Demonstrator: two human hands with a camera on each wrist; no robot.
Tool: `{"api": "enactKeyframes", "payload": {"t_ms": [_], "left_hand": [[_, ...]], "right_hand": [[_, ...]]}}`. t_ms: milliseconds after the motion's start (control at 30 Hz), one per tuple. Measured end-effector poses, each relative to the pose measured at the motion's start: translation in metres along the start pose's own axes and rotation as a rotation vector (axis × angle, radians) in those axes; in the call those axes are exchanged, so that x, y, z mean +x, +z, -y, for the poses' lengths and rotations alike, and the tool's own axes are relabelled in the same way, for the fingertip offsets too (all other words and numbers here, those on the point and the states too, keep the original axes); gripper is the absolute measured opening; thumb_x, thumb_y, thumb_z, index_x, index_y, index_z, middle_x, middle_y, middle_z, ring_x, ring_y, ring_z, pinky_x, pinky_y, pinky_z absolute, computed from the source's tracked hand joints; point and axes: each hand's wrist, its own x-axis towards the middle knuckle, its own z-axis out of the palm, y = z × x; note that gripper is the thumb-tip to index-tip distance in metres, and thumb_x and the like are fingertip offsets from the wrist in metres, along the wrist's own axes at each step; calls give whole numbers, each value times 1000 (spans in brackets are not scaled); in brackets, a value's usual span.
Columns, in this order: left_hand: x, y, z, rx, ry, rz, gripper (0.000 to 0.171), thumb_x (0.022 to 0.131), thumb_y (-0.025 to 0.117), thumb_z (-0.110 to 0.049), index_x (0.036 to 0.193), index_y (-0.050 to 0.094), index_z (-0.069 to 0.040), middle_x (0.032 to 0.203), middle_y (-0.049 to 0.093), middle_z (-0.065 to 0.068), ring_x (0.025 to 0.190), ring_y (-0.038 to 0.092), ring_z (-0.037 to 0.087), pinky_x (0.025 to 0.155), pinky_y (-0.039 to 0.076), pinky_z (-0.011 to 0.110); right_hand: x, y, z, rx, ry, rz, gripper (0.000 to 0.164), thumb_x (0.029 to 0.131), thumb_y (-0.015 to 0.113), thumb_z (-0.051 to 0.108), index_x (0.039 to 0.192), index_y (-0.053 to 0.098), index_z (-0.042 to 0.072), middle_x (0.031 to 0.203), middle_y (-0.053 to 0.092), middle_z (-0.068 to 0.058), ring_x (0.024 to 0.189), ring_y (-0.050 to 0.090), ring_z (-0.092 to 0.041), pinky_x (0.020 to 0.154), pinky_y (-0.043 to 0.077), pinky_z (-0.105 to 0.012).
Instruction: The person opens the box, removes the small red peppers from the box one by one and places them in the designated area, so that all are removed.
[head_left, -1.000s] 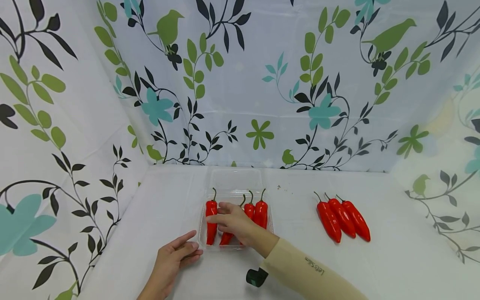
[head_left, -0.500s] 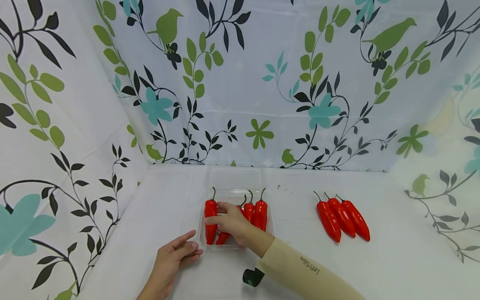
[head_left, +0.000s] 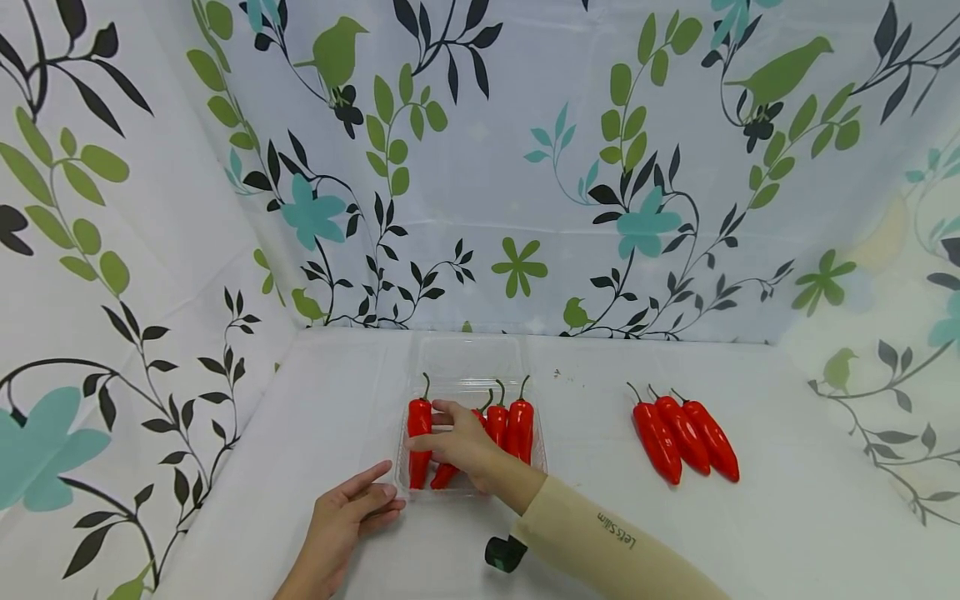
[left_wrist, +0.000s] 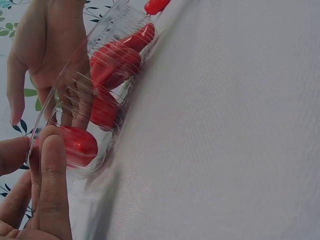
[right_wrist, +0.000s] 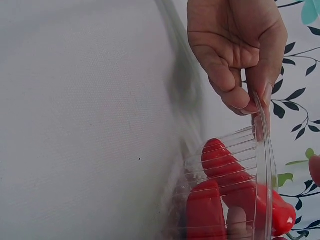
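Observation:
A clear plastic clamshell box (head_left: 405,492) lies on the table with its lid folded back. Several glossy red chili peppers are in it, stems pointing away. My left hand (head_left: 352,517) pinches the box's near left corner rim, as the right wrist view shows. Over the box is my right hand (head_left: 465,446), its fingers reaching down between the leftmost pepper (head_left: 417,471) and a slanted pepper (head_left: 444,477). The right thumb overlaps the leftmost pepper in the head view. The slanted pepper's middle is hidden under this hand. At the box's right, two peppers (head_left: 520,429) stand side by side.
Three more red chili peppers (head_left: 684,437) lie together on the white table, right of the box. The clear lid (head_left: 471,354) rests behind the box. A leaf-and-bird patterned curtain (head_left: 480,208) rises behind the table. A black wrist camera (head_left: 504,554) sits under the right sleeve.
My right hand has shifted slightly left inside the box. The leftmost pepper and the near tip of the slanted pepper have moved a little left too. The left hand stays put.

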Motion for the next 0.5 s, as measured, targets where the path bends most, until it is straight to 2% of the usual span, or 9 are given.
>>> {"api": "enactKeyframes", "payload": {"t_ms": [500], "left_hand": [[-1, -1, -1, 1, -5, 5, 43, 97, 65, -3, 140, 57, 4, 103, 72, 18, 89, 73, 27, 82, 62, 35]], "right_hand": [[11, 6, -1, -96, -39, -57, 72, 81, 86, 20, 144, 52, 12, 123, 61, -7, 103, 62, -23, 80, 63, -41]]}}
